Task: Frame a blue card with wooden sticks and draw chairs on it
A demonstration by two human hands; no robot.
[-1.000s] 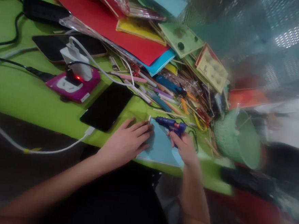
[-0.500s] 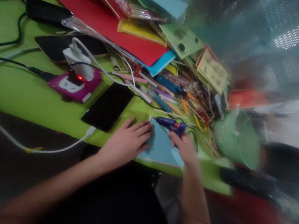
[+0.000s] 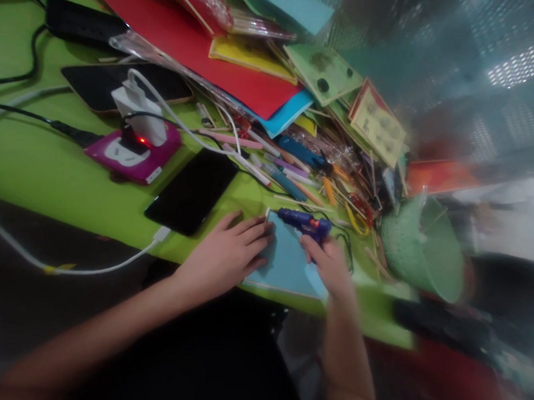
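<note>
A dark blue hot glue gun [image 3: 304, 221] is gripped by its handle in my right hand [image 3: 329, 262], its nozzle pointing left. Under it lies a light blue board [image 3: 287, 262] at the table's front edge. The nozzle is at the board's upper left corner, where a small pale strip [image 3: 267, 213] shows. My left hand [image 3: 236, 249] rests palm down on the board's left side with its fingers stretched out. Its fingertips lie close to the nozzle; whether they press on the strip, I cannot tell.
A black phone [image 3: 194, 190] on a white cable lies left of my hands, near a magenta power socket [image 3: 153, 155]. Behind are pens, sticks and scissors [image 3: 357, 218], plus coloured sheets such as a red one [image 3: 239, 79]. A green basket [image 3: 421, 247] stands at right.
</note>
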